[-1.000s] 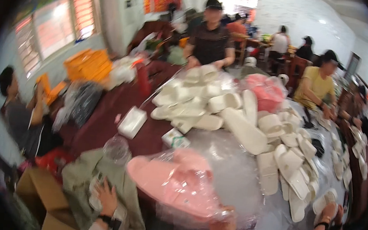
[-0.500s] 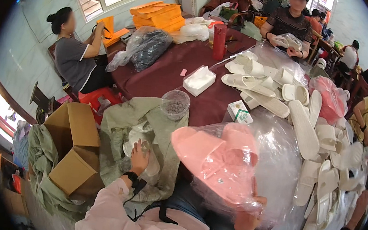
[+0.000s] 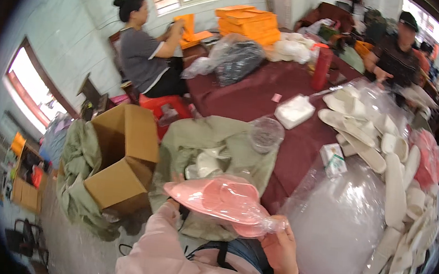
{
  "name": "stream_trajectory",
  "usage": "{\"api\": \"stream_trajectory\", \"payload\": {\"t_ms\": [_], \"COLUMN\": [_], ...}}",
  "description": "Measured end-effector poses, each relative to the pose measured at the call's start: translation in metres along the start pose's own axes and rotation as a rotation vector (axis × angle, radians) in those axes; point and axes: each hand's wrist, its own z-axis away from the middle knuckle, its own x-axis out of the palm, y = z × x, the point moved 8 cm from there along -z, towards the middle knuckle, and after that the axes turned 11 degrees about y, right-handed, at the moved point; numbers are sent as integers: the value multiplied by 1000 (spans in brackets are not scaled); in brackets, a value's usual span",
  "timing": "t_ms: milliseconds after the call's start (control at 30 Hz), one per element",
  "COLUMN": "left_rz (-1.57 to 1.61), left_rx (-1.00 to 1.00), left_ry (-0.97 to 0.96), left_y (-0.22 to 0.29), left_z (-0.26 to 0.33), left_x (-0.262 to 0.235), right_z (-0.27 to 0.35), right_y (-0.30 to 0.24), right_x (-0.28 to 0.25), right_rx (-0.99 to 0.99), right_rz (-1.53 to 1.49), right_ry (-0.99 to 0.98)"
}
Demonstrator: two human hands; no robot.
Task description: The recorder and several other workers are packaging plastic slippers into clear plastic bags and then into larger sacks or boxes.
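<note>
A pair of pink slippers (image 3: 219,197) in a clear plastic bag hangs in front of me, tilted and pointing left. My right hand (image 3: 280,251) is closed on the bag's gathered end (image 3: 274,225). Behind the slippers' left end is my left hand (image 3: 177,177), mostly hidden; only a bit of its fingers shows, blurred. Just beyond it, white slippers (image 3: 208,165) with clear plastic about them lie on a green woven sack (image 3: 185,139). A round clear tub (image 3: 265,135) with greyish contents sits at the sack's far right corner.
An open cardboard box (image 3: 143,135) stands left of the sack. Flat clear plastic bags (image 3: 335,227) are at right, beside many white slippers (image 3: 396,191). A tissue pack (image 3: 295,111), a small box (image 3: 333,160) and a red bottle (image 3: 321,68) stand on the dark red table (image 3: 233,99). Two people sit around it.
The bagged pink slippers have swung left and tipped flatter, with my right hand still gripping the bag. My left hand has left the white slippers and come back behind the pink ones. The view has turned left.
</note>
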Motion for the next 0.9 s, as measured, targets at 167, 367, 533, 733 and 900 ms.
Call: {"api": "stream_trajectory", "payload": {"t_ms": [167,367,533,733,900], "left_rz": [168,229,132,17,-100], "left_rx": [-203,-246,-144,-46,18], "left_ry": [-103,-259,-375,-443,-482], "left_y": [22,-19,-32,-39,-45], "left_z": [-36,-48,-58,-76,-82], "left_x": [22,31,25,5,-14], "right_z": [-8,-18,-29,-46,-58], "right_y": [4,9,23,40,55], "right_x": [-6,-6,-4,6,-3], "right_rx": [-67,-69,-17,65,144], "right_rz": [48,159,232,263,311], "right_ry": [58,132,67,-13,-42]}}
